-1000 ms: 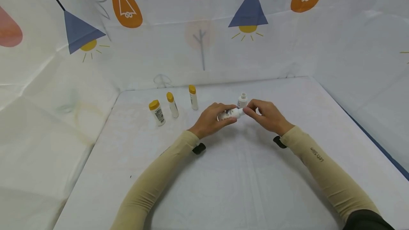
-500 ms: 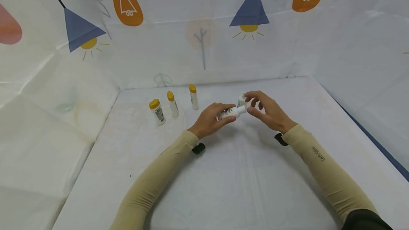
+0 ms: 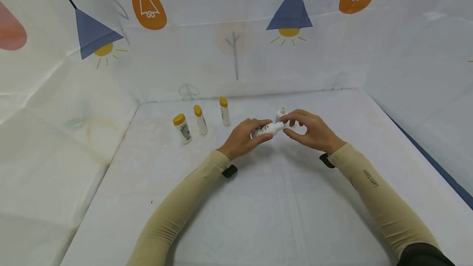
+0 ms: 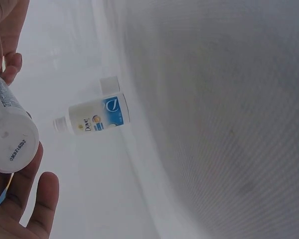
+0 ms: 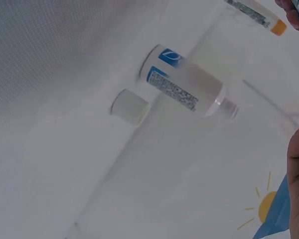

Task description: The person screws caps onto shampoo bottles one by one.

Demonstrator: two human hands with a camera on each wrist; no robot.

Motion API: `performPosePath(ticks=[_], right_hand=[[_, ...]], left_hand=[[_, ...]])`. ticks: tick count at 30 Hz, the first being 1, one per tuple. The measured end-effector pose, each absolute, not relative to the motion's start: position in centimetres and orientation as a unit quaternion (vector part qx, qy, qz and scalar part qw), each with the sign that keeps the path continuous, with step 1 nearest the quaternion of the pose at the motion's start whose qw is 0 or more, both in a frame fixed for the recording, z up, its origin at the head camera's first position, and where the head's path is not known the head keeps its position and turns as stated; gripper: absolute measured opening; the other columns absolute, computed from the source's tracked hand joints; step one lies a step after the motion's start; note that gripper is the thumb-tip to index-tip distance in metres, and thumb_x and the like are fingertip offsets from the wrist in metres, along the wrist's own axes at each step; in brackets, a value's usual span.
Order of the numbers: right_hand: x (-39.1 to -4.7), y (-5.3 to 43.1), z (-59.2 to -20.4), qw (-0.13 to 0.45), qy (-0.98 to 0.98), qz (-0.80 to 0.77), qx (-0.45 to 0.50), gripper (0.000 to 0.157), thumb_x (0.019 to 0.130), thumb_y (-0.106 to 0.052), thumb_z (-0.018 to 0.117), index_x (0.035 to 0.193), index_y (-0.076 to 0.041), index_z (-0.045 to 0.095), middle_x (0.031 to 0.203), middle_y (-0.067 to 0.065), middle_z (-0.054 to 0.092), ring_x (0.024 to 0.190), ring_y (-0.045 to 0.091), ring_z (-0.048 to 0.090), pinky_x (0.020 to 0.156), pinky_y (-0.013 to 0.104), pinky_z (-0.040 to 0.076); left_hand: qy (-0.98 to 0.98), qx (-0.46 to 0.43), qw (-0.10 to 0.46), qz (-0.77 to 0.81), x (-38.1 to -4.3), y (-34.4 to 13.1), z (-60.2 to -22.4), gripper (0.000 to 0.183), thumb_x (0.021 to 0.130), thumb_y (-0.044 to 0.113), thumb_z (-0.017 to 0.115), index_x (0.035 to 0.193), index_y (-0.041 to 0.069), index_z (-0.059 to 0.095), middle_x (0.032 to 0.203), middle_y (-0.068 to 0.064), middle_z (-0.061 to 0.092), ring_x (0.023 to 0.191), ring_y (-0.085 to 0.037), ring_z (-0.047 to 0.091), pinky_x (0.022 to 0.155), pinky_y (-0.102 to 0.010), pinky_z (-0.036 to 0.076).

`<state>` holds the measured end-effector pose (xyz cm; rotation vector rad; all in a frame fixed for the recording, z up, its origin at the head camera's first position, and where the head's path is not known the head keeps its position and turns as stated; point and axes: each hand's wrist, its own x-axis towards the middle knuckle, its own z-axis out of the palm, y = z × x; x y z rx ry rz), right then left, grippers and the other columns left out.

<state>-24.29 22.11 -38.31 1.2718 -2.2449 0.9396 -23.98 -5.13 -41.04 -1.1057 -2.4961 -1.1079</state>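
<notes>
My left hand (image 3: pixel 244 138) grips a small white bottle (image 3: pixel 263 130), tipped so its neck end points right. Its round base, with a printed number, faces the left wrist view. At that neck end, the thumb and index finger of my right hand (image 3: pixel 314 134) pinch the white cap (image 3: pixel 279 126), partly covered by the fingertips. Just behind stands a second white bottle (image 3: pixel 282 113), upright and uncapped, with a blue-and-white Dove label in the left wrist view. A loose white cap (image 4: pixel 109 85) sits beside it on the table.
To the left stand three slim white bottles with yellow caps: a wider one (image 3: pixel 182 129), a middle one (image 3: pixel 200 120) and one farther back (image 3: pixel 224 111). A white sheet covers the table (image 3: pixel 258 216). Printed fabric walls (image 3: pixel 177 56) enclose its back and sides.
My right fingers spread off the cap half a second ago and have closed round it again. The left hand and its bottle have stayed almost still.
</notes>
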Motion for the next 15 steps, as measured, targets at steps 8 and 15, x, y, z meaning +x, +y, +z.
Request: performPosePath(ticks=[8,15], right_hand=[[-24.39,22.27,-38.65,0.187,-0.811,0.339,0.44,0.039,0.085,-0.005,0.082,0.12,-0.015,0.069,0.101,-0.005,0.067,0.084,0.009,0.057,0.071,0.024,0.04],[-24.0,22.14,-38.6,0.154,-0.843,0.324,0.401,0.019,0.093,-0.017,0.076,0.108,-0.021,0.065,0.091,-0.014,0.06,0.077,0.016,0.056,0.067,0.036,0.043]], left_hand=[[-0.843,-0.372,0.096,-0.377,-24.05,-5.13,-41.12,0.047,0.098,0.04,0.068,0.14,0.02,0.062,0.112,0.006,0.066,0.095,-0.009,0.053,0.078,-0.028,0.046],[-0.843,-0.373,0.088,-0.379,-23.93,-4.98,-41.16,0.048,0.097,0.04,0.069,0.141,0.021,0.062,0.115,0.007,0.067,0.096,-0.01,0.053,0.078,-0.028,0.046]])
